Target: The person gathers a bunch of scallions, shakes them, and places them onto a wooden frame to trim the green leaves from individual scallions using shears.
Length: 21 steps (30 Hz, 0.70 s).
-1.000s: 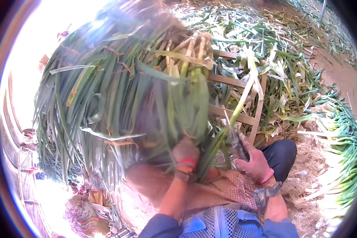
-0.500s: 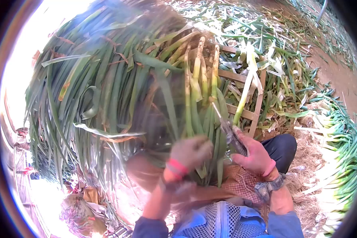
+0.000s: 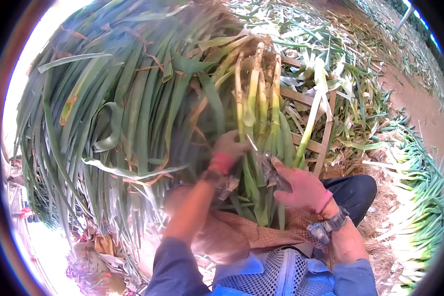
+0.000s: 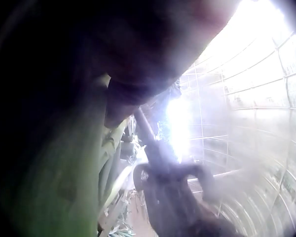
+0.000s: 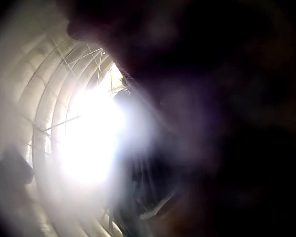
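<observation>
My left hand (image 3: 230,146) grips the stalks of a big bundle of green onions (image 3: 254,93) that stands upright over my lap, roots at the top, its long green leaves (image 3: 108,108) fanning out to my left. My right hand (image 3: 301,187) sits just beside it, fingers curled around a small knife (image 3: 261,157) whose blade points up at the stalks near my left fingers. The wrist views are too dark and glared to add much; the left one seems to show a pale green stalk (image 4: 74,177) against my palm. Behind the bundle stands a wooden crate (image 3: 314,129), close on my right. More trimmed onions (image 3: 422,177) lie heaped on the ground further right, leaving little room there.
</observation>
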{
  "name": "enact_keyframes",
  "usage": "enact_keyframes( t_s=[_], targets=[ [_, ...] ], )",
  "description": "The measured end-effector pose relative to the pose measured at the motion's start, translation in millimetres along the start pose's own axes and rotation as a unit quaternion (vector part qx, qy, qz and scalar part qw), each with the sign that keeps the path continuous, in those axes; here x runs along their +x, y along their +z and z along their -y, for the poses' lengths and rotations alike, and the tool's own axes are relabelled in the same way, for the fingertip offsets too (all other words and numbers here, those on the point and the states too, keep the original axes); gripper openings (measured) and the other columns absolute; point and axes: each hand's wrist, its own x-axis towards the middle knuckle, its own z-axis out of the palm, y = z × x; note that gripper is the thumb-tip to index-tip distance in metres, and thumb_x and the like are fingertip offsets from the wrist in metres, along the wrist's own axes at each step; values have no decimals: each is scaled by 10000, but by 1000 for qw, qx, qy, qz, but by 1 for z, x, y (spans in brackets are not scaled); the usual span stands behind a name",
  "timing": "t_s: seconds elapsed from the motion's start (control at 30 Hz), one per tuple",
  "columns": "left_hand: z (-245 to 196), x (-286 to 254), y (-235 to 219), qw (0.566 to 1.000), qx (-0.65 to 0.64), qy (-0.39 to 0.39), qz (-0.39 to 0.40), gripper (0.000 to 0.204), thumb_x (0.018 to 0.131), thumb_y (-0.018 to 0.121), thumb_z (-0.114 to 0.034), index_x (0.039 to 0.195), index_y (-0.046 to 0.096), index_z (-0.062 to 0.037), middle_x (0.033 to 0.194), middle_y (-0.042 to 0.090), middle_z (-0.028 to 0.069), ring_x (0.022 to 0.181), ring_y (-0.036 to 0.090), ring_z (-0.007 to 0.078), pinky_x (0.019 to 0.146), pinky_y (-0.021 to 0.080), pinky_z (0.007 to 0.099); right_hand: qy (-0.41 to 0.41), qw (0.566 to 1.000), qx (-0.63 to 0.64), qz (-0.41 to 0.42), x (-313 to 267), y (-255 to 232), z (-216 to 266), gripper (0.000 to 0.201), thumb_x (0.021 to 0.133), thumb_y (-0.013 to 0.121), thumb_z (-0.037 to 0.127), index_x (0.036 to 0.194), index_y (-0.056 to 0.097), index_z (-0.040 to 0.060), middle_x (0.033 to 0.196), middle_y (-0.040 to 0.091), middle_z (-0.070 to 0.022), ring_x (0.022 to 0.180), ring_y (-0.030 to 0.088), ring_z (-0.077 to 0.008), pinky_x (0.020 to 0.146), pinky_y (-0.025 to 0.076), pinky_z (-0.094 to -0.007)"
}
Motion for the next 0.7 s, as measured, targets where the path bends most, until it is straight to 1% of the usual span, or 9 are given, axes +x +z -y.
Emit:
enact_keyframes(
  t_s=[0.03,0.1,0.2,0.23,0.33,0.47,0.6,0.63,0.7],
  targets=[
    [-5,-3,0,1000,-3,0,0,429,895,846,-216,1231,750,34,992,785,43,817,682,87,751,545,274,-4,1000,1,-13,10,-2,-2,863,873,719,443,1632,427,157,1120,708,-233,1037,693,-461,954,545,-521],
    [-14,-10,-1,997,72,13,-34,469,889,831,-311,1267,764,-41,1026,811,148,874,755,209,838,566,351,-7,1000,-13,-27,29,-11,2,846,879,708,427,1628,426,152,1110,710,-230,1031,694,-456,943,547,-529],
    [-28,-15,-2,995,82,-34,-36,525,862,867,-344,1259,760,-19,1032,807,127,915,744,193,889,560,352,-12,998,-32,-50,60,-25,6,837,882,697,404,1627,419,141,1081,715,-247,1013,702,-451,921,557,-530],
    [-22,-12,-3,995,95,-31,-29,488,864,860,-353,1253,776,-70,1025,809,114,899,747,202,887,561,357,-11,998,-25,-54,71,-29,7,832,876,693,389,1625,419,148,1053,726,-265,1001,712,-446,897,566,-529],
    [-33,-15,-6,994,94,-56,-4,471,870,850,-360,1252,780,-92,1024,811,103,903,745,190,886,560,355,0,995,-55,-79,106,-43,8,836,870,698,383,1627,417,166,1012,740,-261,977,721,-448,886,571,-522],
    [-12,-8,-1,995,92,-36,-16,469,869,845,-366,1251,781,-102,1018,810,95,900,745,191,886,561,359,10,990,-67,-126,151,-56,6,802,867,678,361,1611,450,165,1005,752,-246,966,729,-449,903,567,-515],
    [-32,-17,0,990,137,-30,-26,472,882,825,-365,1266,768,-97,1041,807,128,936,763,239,900,562,372,62,992,-27,-109,183,-84,27,797,848,657,332,1602,467,158,1069,749,-264,1016,727,-446,921,560,-498],
    [-34,-18,0,987,159,-25,-26,478,889,816,-370,1276,761,-95,1060,804,143,956,769,263,908,563,377,44,987,-29,-153,197,-79,18,788,846,660,340,1584,481,128,942,736,-273,915,720,-452,848,552,-501],
    [-31,-15,0,985,168,-23,-23,492,894,807,-384,1288,752,-95,1079,800,156,977,771,279,911,566,383,50,987,-38,-149,213,-82,13,786,845,659,336,1583,482,134,944,736,-278,915,723,-446,845,553,-500]
  ],
)
